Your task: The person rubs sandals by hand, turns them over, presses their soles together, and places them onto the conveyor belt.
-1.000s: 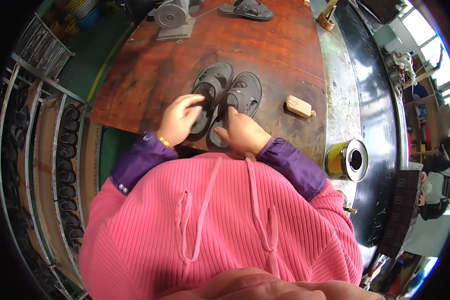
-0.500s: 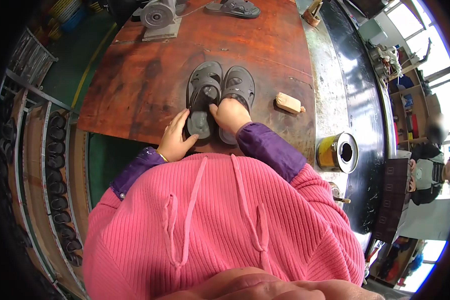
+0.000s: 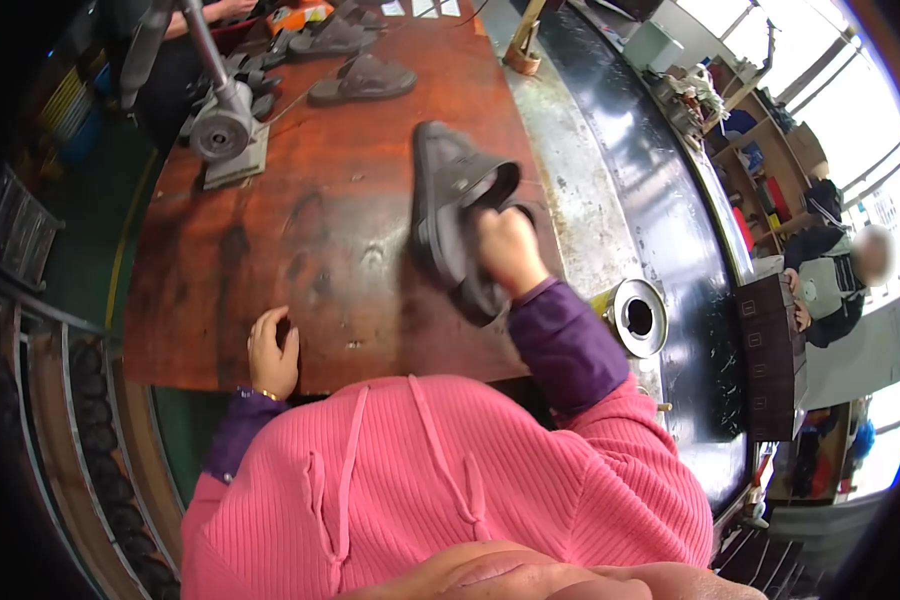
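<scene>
My right hand is closed on a pair of dark grey sandals, tilted above the right part of the wooden table. The nearer sandal shows its side and strap, blurred by motion. Only a piece of the second sandal shows, behind my hand. How my fingers grip the pair is partly hidden. At the table's front edge lies my left hand, holding nothing, with the thumb apart from the fingers.
Several grey sandals lie at the far end, near a grey metal machine. An open tin stands by my right forearm. Shoe racks are on the left. A person is at a dark box on the right.
My right hand has lifted the sandals off the table and carried them right. My left hand has let go of the sandal's side and moved left. The view has shifted.
</scene>
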The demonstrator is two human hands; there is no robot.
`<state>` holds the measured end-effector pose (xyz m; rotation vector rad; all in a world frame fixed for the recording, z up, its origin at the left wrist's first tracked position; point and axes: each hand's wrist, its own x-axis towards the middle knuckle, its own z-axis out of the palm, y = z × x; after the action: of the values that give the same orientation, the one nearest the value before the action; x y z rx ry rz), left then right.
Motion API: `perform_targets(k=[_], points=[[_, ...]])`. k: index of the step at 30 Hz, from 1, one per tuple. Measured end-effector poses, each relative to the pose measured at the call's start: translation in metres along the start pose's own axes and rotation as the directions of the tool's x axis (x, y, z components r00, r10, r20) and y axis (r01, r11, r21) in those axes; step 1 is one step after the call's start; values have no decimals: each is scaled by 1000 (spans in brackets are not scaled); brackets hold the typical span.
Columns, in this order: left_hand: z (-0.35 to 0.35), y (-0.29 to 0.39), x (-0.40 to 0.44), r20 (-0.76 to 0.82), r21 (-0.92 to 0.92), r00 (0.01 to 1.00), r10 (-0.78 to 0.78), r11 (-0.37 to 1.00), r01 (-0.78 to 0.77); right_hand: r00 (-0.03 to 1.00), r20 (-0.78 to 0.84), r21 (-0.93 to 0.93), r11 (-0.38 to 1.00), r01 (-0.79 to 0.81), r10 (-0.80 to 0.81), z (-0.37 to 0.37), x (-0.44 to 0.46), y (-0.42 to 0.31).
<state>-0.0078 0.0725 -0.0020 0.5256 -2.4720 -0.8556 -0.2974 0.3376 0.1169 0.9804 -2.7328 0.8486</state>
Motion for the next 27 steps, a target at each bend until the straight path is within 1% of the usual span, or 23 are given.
perform_targets(k=[1, 2, 3, 4, 5, 6, 7, 8, 10, 12, 13, 14, 16, 17, 18, 19, 20, 21, 22, 23, 24, 25, 27], points=[[-1, 1, 0, 7, 11, 1000, -3, 1000, 3, 999, -13, -155, 987, 44, -47, -17, 14, 19], [-2, 3, 0, 13, 21, 1000, -6, 1000, 6, 980, -164, -16, 994, -112, 108, -40, 30, 29], [-2, 4, 0, 16, 31, 1000, -12, 999, 12, 978, -176, -416, 909, 33, -116, -68, 49, 45], [1, 7, 0, 16, 43, 1000, -13, 999, 12, 974, -165, -559, 828, 38, -156, -92, 74, 81], [2, 8, 1, 17, 52, 1000, -16, 999, 15, 956, -226, -560, 828, 27, -185, -119, 101, 103], [4, 9, 3, 19, 61, 1000, -22, 998, 21, 963, -245, -238, 956, -171, 111, -143, 139, 130], [5, 11, 4, 18, 73, 999, -26, 997, 25, 872, -241, 202, 901, -384, 425, -166, 177, 155], [7, 11, 4, 17, 73, 999, -30, 997, 29, 709, -214, 523, 692, -497, 671, -190, 214, 181], [8, 11, 4, 21, 80, 999, -33, 996, 31, 776, -387, 564, 794, -227, 497, -187, 231, 176], [10, 7, 8, 11, 97, 1000, -28, 995, 27, 813, -503, 521, 853, 15, 293, -170, 240, 155], [10, 7, 10, 10, 103, 1000, -25, 994, 24, 844, -501, 475, 876, 83, 191, -141, 232, 128], [11, 8, 9, 10, 108, 1000, -24, 994, 22, 904, -418, 432, 895, 110, 91, -105, 218, 98], [13, 6, 10, 10, 110, 1000, -14, 994, 13, 988, -157, 463, 883, 78, -5, -35, 171, 43], [14, 6, 10, 9, 113, 1000, -10, 994, 9, 994, 17, 655, 750, -91, 105, -7, 141, 20], [15, 5, 9, 10, 114, 1000, -6, 993, 5, 998, 64, 523, 852, -11, -27, 6, 109, 1], [15, 5, 9, 7, 115, 1000, 0, 993, 0, 994, 84, 559, 829, 13, -73, 55, 91, 11], [16, 5, 9, 4, 115, 1000, 4, 993, -4, 981, 163, 612, 791, -15, -108, 65, 61, 1], [18, 5, 11, 7, 104, 999, 32, 994, -32, 979, 180, 552, 833, -18, -98, 64, 32, -11], [21, 4, 13, 5, 97, 998, 55, 994, -56, 967, 213, 558, 830, -5, -137, 71, 10, -7], [22, 4, 14, 1, 94, 997, 72, 993, -72, 928, 372, 594, 771, -229, -12, 61, -10, -13], [21, 4, 14, -10, 81, 995, 102, 992, -101, 949, 313, 579, 798, -167, -28, 87, -25, 6], [21, 6, 15, -13, 72, 995, 99, 993, -98, 956, 294, 561, 808, -179, 8, 94, -38, 10], [14, 10, 10, -24, 64, 997, 74, 995, -72, 975, 222, 482, 869, -111, 1, 84, -61, 5]])
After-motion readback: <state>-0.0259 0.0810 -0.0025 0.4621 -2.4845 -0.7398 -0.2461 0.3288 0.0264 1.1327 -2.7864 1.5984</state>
